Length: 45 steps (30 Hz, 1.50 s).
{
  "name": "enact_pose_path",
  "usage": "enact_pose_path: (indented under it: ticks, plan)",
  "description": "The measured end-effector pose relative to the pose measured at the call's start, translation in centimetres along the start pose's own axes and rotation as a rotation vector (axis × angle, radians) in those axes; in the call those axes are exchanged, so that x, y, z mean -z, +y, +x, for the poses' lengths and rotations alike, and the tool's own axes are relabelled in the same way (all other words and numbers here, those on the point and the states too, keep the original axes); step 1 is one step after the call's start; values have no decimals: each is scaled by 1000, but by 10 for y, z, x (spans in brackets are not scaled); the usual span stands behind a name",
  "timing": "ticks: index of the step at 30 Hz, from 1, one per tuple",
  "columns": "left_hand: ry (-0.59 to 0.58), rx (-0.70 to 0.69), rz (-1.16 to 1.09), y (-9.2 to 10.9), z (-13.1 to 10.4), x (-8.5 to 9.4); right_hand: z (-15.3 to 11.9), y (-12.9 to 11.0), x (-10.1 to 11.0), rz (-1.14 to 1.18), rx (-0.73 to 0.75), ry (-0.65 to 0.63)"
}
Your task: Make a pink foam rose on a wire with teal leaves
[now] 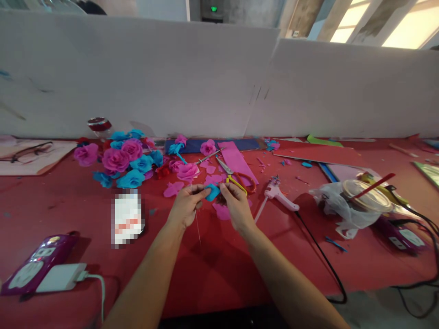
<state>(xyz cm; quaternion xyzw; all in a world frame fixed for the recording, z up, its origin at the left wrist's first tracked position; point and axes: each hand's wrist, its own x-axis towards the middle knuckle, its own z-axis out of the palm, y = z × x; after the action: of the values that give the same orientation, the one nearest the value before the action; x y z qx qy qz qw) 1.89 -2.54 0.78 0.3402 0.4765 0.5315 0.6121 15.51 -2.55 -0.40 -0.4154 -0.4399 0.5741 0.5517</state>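
Note:
A small piece of blue paper (212, 192) is pinched between my two hands above the table's middle. My left hand (188, 201) grips its left side with thumb and fingers; a thin pale strand (198, 226) hangs below this hand, wire or thread I cannot tell. My right hand (236, 203) has its thumb and fingertips closed on the right side of the paper. Just beyond my hands lie scissors (236, 176) with orange and yellow handles, a pink paper strip (237, 160) and pink petals (173, 188). A pink glue gun (283, 196) lies right of my right hand.
A bunch of pink and blue paper roses (120, 157) lies at left, behind a blurred white object (127, 218). Purple power strips (41, 262) sit at both sides. A bowl in a plastic bag (360, 201) stands right. A white partition (137, 77) closes the back.

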Motion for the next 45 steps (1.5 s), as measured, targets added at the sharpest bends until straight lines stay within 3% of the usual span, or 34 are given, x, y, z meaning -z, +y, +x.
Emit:
enact_pose_path:
  ticks: [4,9,14,19,31,39,45]
  plan:
    - [8,8,-10,0,0,0,0,5,-1,-28,33,-44]
    - [10,50,-72,1,-1,-2,2,8,2,-32,37,5]
    - [23,42,56,0,-2,-1,2,4,3,-46,43,27]
    - [-47,95,124,2,-3,2,1,0,4,-101,47,-28]
    - [-34,56,123,11,-1,13,4,-9,9,46,-99,-64]
    - [-14,26,29,12,-6,7,3,-5,8,66,0,-79]
    - [13,-6,43,10,-6,2,1,-4,9,-59,131,-128]
